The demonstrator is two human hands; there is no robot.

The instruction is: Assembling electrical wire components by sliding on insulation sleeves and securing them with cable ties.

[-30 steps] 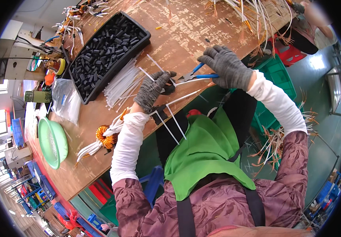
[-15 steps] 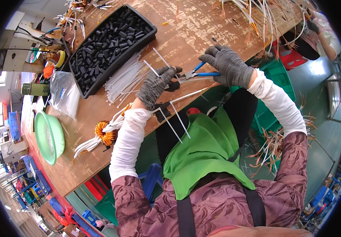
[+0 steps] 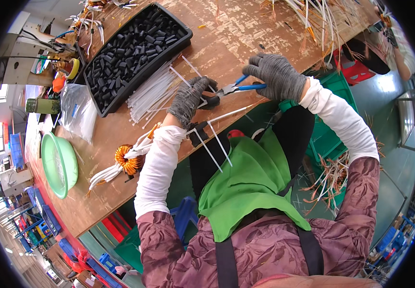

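In dark grey gloves, my left hand (image 3: 188,102) is closed on a short black sleeve (image 3: 211,102) over the table's near edge. Two white cable-tie tails (image 3: 191,66) stick up past its fingers. My right hand (image 3: 277,77) is wrapped around blue-handled cutting pliers (image 3: 248,87), whose handles are spread. Their jaws point left, close to the black sleeve; whether they touch anything cannot be made out. Below my left wrist, another black piece (image 3: 198,136) with white cable ties (image 3: 209,152) hangs at the edge. An orange-wound ring coil (image 3: 128,160) with white leads lies beside my left forearm.
A black tray (image 3: 135,57) full of black sleeves sits at the far left, with a pile of white cable ties (image 3: 152,93) alongside. A green basin (image 3: 59,165) stands left. Stripped white wires (image 3: 318,24) cover the far right. Green crates (image 3: 335,110) stand on the floor at right.
My left fingers have shifted slightly, so more of the black sleeve shows, and the upright tie tails have moved a little left. The pliers have stayed nearly in place.
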